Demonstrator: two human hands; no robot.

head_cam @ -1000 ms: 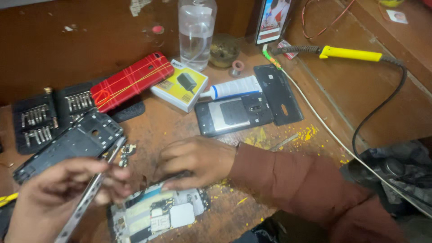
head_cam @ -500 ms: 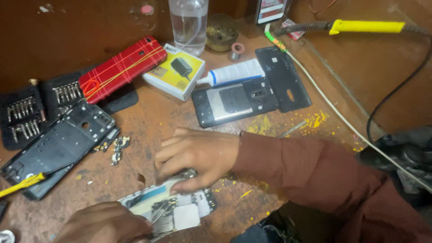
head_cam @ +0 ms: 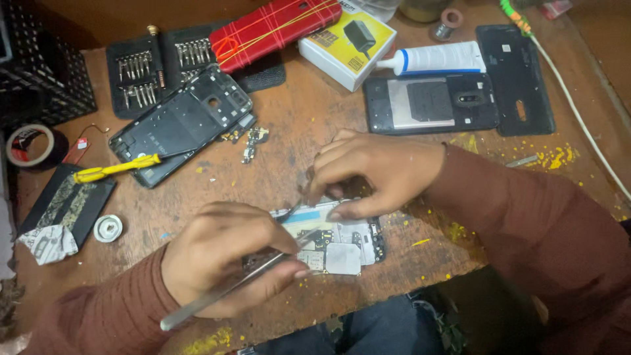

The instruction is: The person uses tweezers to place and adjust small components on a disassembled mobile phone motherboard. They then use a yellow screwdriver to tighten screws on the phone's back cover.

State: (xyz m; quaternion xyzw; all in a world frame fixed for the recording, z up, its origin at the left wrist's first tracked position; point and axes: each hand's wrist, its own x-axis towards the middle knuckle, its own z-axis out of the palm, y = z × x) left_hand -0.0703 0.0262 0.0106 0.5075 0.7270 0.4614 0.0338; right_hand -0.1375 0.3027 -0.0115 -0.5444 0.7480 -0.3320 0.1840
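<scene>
Two hands work over an opened phone [head_cam: 342, 240] lying near the front edge of the worktop [head_cam: 296, 131], its circuit board and metal shields exposed. Left hand [head_cam: 227, 260] is closed around a slim metal tool [head_cam: 223, 289], a spudger or tweezers as far as can be told, whose tip reaches toward the board at about two o'clock from the fist. Right hand [head_cam: 368, 167] is curled with its fingertips pressing the phone's upper edge, thumb and forefinger pinched together at the board; whether they pinch a small part cannot be told.

From the phone, an empty phone frame [head_cam: 181, 125] with a yellow-handled tool [head_cam: 115, 169] lying across it sits at ten o'clock, small loose parts [head_cam: 250, 141] at eleven o'clock. A screwdriver bit set [head_cam: 158, 66] and a red case bound with rubber bands [head_cam: 276, 29] lie further back. At one o'clock are a second phone body [head_cam: 430, 102], a back cover [head_cam: 516, 79], a glue tube [head_cam: 434, 59] and a yellow charger box [head_cam: 348, 46].

Likely risks: the metal tip could slip and scratch the board or tear a thin connector if pushed too hard. The phone lies close to the worktop's edge, so a strong pry could slide it off. Loose parts sit unguarded and a sleeve could sweep them away.
</scene>
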